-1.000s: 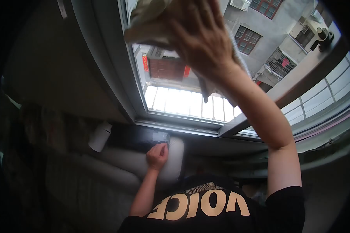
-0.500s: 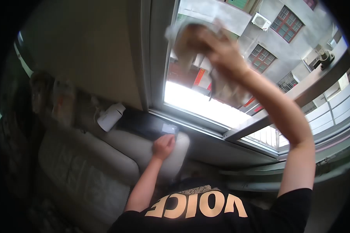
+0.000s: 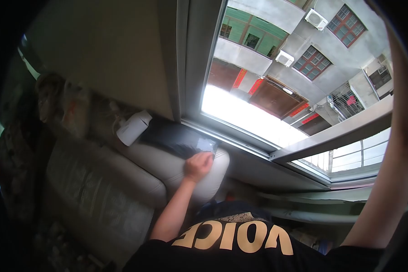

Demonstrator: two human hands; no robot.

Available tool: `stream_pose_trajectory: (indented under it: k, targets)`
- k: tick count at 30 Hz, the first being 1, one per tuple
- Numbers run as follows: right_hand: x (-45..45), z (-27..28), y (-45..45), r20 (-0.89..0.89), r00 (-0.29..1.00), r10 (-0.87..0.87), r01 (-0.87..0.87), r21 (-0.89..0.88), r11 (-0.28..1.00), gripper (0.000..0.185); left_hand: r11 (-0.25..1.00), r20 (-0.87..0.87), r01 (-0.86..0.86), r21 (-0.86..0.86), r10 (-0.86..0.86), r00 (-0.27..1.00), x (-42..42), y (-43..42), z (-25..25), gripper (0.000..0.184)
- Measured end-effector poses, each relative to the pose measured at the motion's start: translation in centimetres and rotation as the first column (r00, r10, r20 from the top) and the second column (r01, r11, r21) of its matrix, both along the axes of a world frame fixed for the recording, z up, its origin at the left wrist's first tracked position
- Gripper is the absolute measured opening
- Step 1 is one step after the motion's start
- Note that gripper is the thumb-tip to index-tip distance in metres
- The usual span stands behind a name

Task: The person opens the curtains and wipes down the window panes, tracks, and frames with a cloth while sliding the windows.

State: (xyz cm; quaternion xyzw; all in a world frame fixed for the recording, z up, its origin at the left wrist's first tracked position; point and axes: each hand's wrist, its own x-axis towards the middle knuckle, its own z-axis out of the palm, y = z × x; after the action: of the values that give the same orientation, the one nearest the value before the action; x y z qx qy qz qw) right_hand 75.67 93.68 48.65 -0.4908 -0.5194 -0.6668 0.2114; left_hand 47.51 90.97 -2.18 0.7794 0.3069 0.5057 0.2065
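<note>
Head view, reading left to right from where I stand. Far left is dim and soft, can't make out the clutter there. Grey sofa next, running below the window. White container leans tilted at the near-left end of a dark strip along the sofa's back. Left hand rests at the strip's right end, on the sofa's rounded corner, just beside a pale patch. Fingers loosely curled; can't tell if they have hold of anything. Below it, black shirt with upside-down VOICE lettering. Window fills upper centre to right; grey building outside, two AC units, red-framed panes, brown door. Thick frame bar crosses its right part. Right arm goes up past that bar at far right; right hand is beyond the view, so can't tell its grip
</note>
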Motion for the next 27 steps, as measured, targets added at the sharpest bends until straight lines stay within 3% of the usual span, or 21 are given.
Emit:
stream_pose_trajectory:
  k: [8, 10, 11, 15, 18, 21, 23, 24, 25, 26, 27]
  targets:
    - [-10.5, -8.4, 8.9, 0.05, 0.968, 0.246, -0.242, -0.069, 0.968, 0.046, 1.0, -0.036, 0.002, -0.024, -0.003, 0.999, -0.1, -0.1, -0.2, 0.005]
    - [-11.2, -13.4, 9.0, 0.071, 0.973, 0.219, -0.207, -0.151, 0.967, 0.048, 1.0, -0.038, -0.003, -0.028, 0.002, 0.999, -0.2, -0.2, 0.0, 0.005]
    - [-11.2, -16.4, 8.3, 0.104, 0.986, 0.133, -0.107, -0.228, 0.968, 0.043, 1.0, -0.037, -0.003, -0.03, 0.002, 0.999, -0.1, -0.2, 0.1, 0.004]
    - [-10.0, -29.7, 6.6, -0.008, 0.967, 0.255, -0.231, -0.455, 0.86, 0.042, 1.0, -0.001, -0.005, 0.008, 0.005, 1.0, 0.1, -0.4, -0.2, 0.004]
    - [-8.2, -36.6, 3.9, 0.129, 0.947, 0.294, -0.133, -0.675, 0.725, 0.048, 1.0, 0.001, -0.014, 0.011, 0.014, 1.0, 0.2, -0.9, 0.6, 0.006]
    - [-6.6, -37.9, 3.0, 0.214, 0.892, 0.398, -0.073, -0.8, 0.595, 0.05, 1.0, -0.026, -0.016, 0.001, 0.016, 1.0, 0.4, -1.2, 0.9, 0.006]
    - [-6.2, -34.6, 2.5, 0.178, 0.861, 0.477, -0.164, -0.789, 0.592, 0.045, 0.998, -0.129, -0.023, -0.06, 0.015, 0.991, 0.2, -1.4, 0.5, 0.007]
    - [-5.8, -33.0, 2.8, 0.232, 0.871, 0.434, -0.105, -0.774, 0.624, 0.039, 0.998, -0.107, -0.029, -0.053, 0.023, 0.994, 0.4, -1.4, 0.5, 0.007]
    - [-5.8, -30.1, 2.5, 0.285, 0.893, 0.349, 0.048, -0.831, 0.554, 0.05, 0.999, -0.103, -0.008, -0.049, 0.003, 0.995, 0.6, -1.4, 0.4, 0.007]
    - [-6.2, -25.9, 1.5, 0.408, 0.874, 0.264, 0.17, -0.766, 0.62, 0.043, 0.999, -0.101, -0.018, -0.046, 0.013, 0.995, 0.7, -1.3, 0.2, 0.007]
    - [-6.9, -21.4, 0.7, 0.462, 0.872, 0.163, 0.293, -0.757, 0.584, 0.04, 0.998, -0.106, -0.032, -0.048, 0.026, 0.994, 0.6, -1.5, 0.0, 0.007]
